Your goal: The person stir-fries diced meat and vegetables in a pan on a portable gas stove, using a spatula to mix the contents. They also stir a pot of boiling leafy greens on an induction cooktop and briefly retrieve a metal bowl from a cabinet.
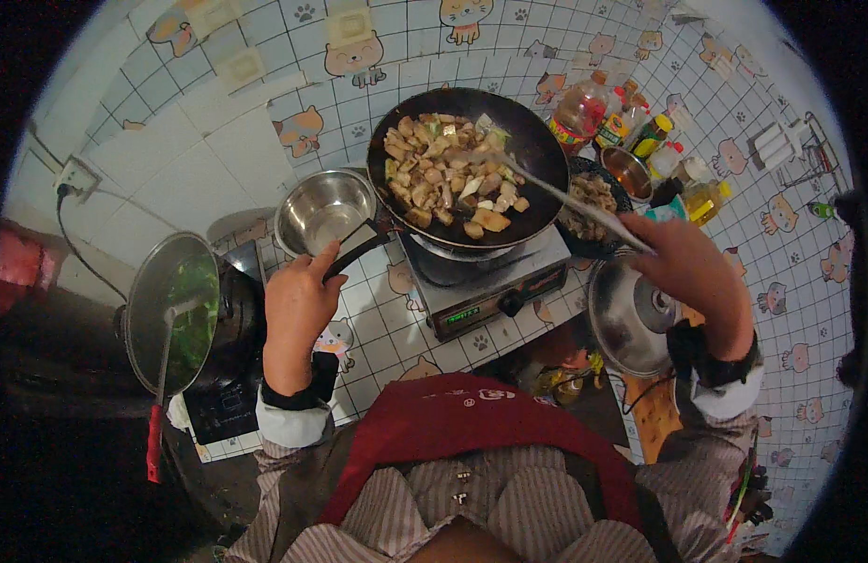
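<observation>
My left hand [304, 302] grips the black handle [356, 250] of a dark wok [539, 155]. The wok sits tilted on a silver single-burner stove [490, 278]. Browned diced pieces of food [434, 169], perhaps meat, fill its left and middle, with some pale and green bits among them. In my right hand [687, 274] is the long metal handle of a spatula [571, 200]. The spatula reaches into the wok from the right, and its blurred head lies among the food.
Beside the wok's left stands a steel bowl [325, 207]. Farther left, a red-handled utensil [154, 440] rests across a pan of greens [195, 310]. To the right are a dark basket of food [592, 200], a metal lid [627, 324] and several condiment bottles [578, 109]. A tiled wall [420, 67] rises behind.
</observation>
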`<state>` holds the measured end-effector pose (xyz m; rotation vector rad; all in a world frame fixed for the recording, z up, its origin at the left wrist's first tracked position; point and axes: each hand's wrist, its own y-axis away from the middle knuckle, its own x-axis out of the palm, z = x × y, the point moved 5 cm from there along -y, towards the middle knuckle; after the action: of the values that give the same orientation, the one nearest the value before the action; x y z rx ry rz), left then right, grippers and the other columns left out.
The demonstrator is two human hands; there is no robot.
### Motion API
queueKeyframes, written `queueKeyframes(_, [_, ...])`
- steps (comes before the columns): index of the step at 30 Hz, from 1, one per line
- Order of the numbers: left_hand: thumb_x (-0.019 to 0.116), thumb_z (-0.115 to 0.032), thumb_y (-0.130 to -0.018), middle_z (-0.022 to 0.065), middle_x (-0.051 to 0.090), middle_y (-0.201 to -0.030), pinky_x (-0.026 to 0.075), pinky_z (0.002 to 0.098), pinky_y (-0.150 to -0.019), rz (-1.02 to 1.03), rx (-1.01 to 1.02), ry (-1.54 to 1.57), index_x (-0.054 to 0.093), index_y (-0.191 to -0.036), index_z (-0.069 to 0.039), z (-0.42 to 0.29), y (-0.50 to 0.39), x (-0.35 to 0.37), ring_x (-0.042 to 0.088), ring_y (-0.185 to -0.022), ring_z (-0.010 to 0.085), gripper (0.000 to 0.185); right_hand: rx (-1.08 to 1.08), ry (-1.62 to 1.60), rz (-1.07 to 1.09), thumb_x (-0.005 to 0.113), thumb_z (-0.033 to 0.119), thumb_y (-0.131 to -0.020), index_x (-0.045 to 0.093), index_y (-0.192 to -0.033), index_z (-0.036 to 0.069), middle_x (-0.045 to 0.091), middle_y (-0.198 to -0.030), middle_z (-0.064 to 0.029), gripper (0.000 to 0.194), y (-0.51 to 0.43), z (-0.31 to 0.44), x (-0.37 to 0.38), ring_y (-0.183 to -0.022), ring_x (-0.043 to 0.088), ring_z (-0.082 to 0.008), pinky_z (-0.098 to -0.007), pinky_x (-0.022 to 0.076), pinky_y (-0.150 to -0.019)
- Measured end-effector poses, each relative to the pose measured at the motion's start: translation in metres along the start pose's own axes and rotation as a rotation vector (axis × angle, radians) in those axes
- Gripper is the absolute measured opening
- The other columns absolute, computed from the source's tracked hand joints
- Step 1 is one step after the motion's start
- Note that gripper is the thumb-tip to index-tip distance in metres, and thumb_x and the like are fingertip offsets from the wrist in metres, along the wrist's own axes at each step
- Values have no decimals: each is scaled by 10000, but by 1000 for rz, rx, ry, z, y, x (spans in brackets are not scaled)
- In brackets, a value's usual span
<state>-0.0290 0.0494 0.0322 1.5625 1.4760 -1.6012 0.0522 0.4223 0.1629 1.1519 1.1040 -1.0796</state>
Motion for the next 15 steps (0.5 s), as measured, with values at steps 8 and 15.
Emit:
queueKeyframes(8, [745,-189,-681,117,604,-738,478,427,-614,-19,-7,26,624,-1137,-171,1,-1,1,610,-718,324,472,-104,235,-42,493,68,-822,451,-1249,13,638,-791,-177,432,-55,27,75,-712,638,-357,-466,508,-601])
queueKeyframes(15, [746,-186,-675,116,604,-738,480,429,-617,-3,-31,6,626,-1134,-184,0,1,-1,612,-718,321,474,-8,312,28,509,14,-772,461,-1274,62,601,-768,-175,507,12,25,21,-729,613,-353,-464,472,-607])
